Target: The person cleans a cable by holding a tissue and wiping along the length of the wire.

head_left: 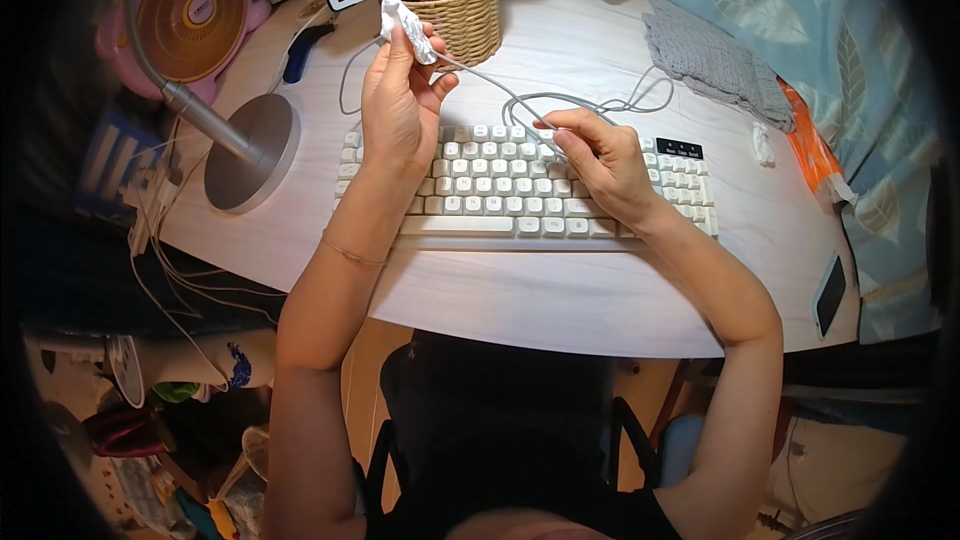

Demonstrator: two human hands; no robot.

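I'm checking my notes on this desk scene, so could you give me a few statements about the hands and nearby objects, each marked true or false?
1. The left hand holds a white tissue. True.
2. The right hand is on the phone. False: it grips the gray cable, and the phone lies near the desk's right edge.
3. The wicker basket stands beyond the keyboard. True.
4. The lamp base is right of the keyboard. False: it is on the left.
5. The gray cable runs between both hands. True.
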